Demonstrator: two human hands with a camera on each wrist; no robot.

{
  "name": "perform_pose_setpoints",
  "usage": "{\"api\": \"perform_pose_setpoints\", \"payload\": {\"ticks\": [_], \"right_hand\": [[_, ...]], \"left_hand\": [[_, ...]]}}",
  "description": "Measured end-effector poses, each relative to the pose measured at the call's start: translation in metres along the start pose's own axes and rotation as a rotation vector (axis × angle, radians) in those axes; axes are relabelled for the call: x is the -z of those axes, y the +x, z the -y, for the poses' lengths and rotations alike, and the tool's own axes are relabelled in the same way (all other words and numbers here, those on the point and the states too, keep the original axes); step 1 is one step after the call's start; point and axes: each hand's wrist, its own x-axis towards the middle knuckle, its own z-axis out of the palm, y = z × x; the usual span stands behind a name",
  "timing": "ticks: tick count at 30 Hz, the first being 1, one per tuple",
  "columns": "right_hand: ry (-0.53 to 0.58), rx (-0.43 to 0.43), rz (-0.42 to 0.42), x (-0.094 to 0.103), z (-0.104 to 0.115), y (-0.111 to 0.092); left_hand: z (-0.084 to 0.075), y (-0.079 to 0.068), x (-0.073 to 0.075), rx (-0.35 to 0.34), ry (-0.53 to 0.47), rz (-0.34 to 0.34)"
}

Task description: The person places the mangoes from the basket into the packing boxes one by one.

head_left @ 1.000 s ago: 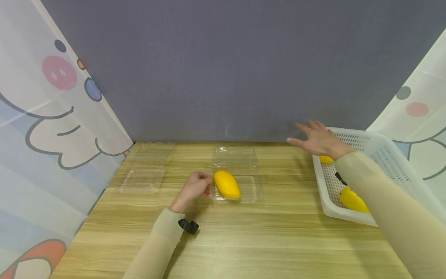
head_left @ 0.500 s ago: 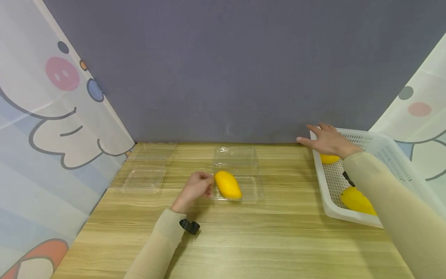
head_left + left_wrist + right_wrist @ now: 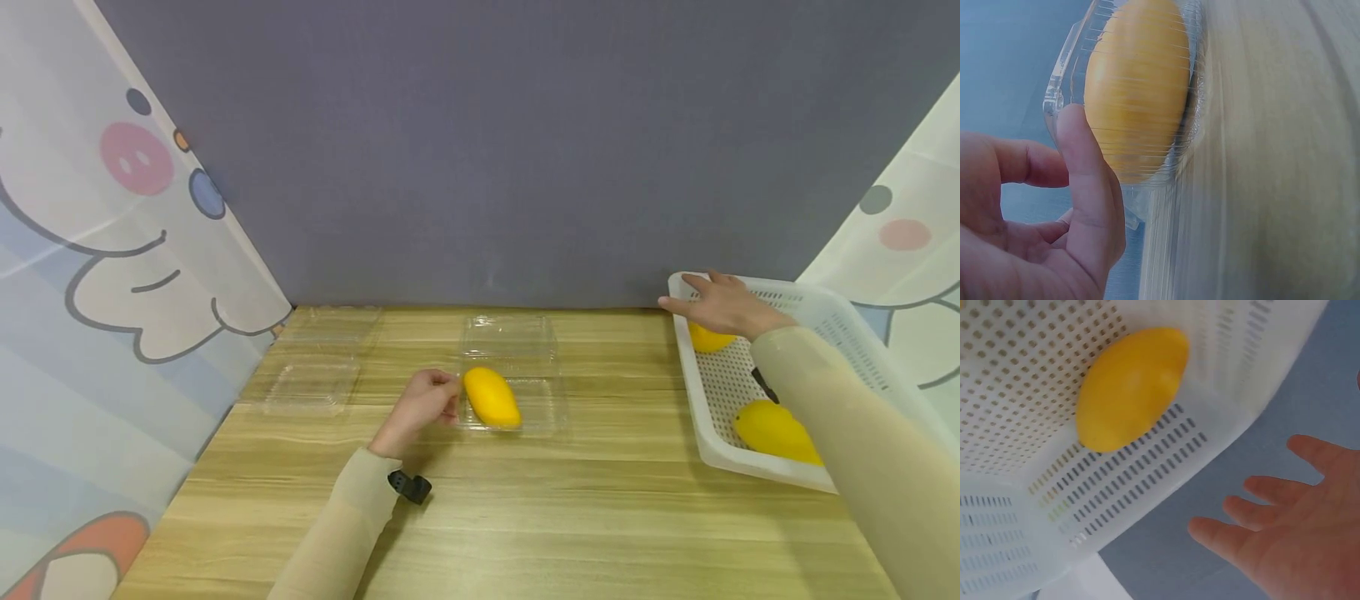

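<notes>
A yellow mango (image 3: 492, 398) lies in the left part of a clear plastic clamshell container (image 3: 540, 404), whose lid (image 3: 506, 335) is folded back. My left hand (image 3: 424, 403) pinches the container's left rim, and the left wrist view shows the thumb (image 3: 1085, 169) on the outside of its wall. Over the far left corner of a white plastic basket (image 3: 701, 417) is my right hand (image 3: 722, 307), fingers spread and holding nothing. Beneath it, a mango (image 3: 1132, 390) sits against the basket's wall. Another mango (image 3: 772, 429) lies nearer the front of the basket, partly hidden by the right sleeve.
A second clear clamshell container (image 3: 311, 387) stands unfolded at the left on the wooden table (image 3: 525, 517). A grey panel (image 3: 480, 167) closes off the back, and printed cloths (image 3: 97, 333) hang at both sides.
My right hand has moved to the right, from the basket's left rim to over its far corner. The left hand still holds the container, and the mango in it stays in place.
</notes>
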Motion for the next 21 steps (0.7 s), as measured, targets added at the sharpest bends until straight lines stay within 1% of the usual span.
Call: {"api": "perform_pose_setpoints", "payload": {"ticks": [5,13,21], "right_hand": [[0.023,-0.016,0.018,0.0,-0.011,0.002],[0.03,-0.05,0.045,-0.003,-0.028,0.008],[0.048,-0.076,0.072,-0.001,-0.037,0.011]], "left_hand": [[0.001,0.0,0.0,-0.002,0.002,0.006],[0.002,0.002,0.0,-0.006,0.004,0.011],[0.003,0.003,0.001,-0.013,0.001,0.013]]}}
